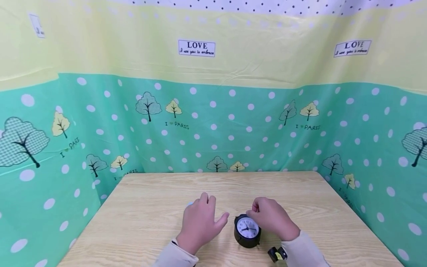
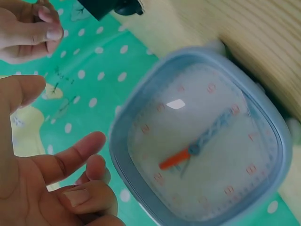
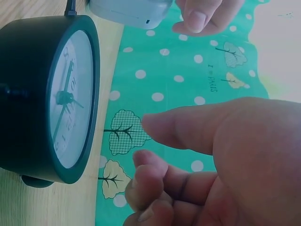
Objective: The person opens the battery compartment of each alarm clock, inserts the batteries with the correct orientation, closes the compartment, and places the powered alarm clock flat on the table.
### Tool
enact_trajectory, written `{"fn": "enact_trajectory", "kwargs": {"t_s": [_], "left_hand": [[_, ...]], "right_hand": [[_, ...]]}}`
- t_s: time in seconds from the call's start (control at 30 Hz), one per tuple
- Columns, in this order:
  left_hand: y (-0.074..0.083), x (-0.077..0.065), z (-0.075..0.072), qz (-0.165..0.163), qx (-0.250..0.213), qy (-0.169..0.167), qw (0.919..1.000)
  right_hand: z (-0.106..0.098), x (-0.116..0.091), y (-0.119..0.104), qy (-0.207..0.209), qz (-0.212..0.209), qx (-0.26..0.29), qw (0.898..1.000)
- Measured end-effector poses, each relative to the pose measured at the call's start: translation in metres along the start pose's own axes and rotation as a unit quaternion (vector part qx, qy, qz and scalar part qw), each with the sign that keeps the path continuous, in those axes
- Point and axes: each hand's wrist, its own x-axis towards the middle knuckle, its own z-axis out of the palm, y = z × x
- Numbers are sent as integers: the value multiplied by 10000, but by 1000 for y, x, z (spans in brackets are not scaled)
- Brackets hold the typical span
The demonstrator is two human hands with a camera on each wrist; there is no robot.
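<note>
A round black alarm clock (image 1: pixel 247 230) with a white dial stands on the table between the hands. A light blue, rounded-square clock (image 2: pixel 202 141) with an orange hour hand stands close to the left hand (image 1: pixel 201 222); in the head view that hand hides nearly all of it. The left thumb is spread from the fingers, and nothing shows in the palm. Beside the black clock's upper right hovers the right hand (image 1: pixel 273 218). Its fingers (image 3: pixel 146 181) bend loosely, with a gap to the thumb and nothing held.
The light wooden table (image 1: pixel 150 189) meets a green dotted curtain (image 1: pixel 230 126) printed with trees at its back and sides. A small black device (image 1: pixel 277 254) with a yellow mark is near the right cuff.
</note>
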Motion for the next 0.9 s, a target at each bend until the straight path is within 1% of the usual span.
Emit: {"fn": "enact_trajectory", "kwargs": {"t_s": [0.07, 0.17, 0.27, 0.33, 0.5, 0.6, 0.73, 0.9], "left_hand": [[4, -1, 1, 46, -48, -56, 10000], [9, -1, 2, 188, -162, -32, 9997], [14, -2, 5, 416, -233, 83, 9988], [18, -3, 8, 568, -182, 101, 9982], [25, -7, 14, 820, 8, -56, 9966], [29, -9, 15, 958, 22, -57, 9954], [32, -10, 17, 1164, -62, -88, 9931], [32, -12, 21, 1318, -224, -314, 9905]], "right_hand": [[0, 0, 0, -8, -12, -55, 10000], [-1, -1, 0, -39, -5, -88, 10000], [-1, -1, 0, -89, 10, -92, 9999], [-1, -2, 0, -113, 19, -99, 9999], [0, -2, 0, -169, 45, -143, 9997], [0, -2, 0, -203, 84, -160, 9996], [0, -3, -1, -272, 174, -173, 9993], [0, -3, -1, -368, 264, -252, 9987]]}}
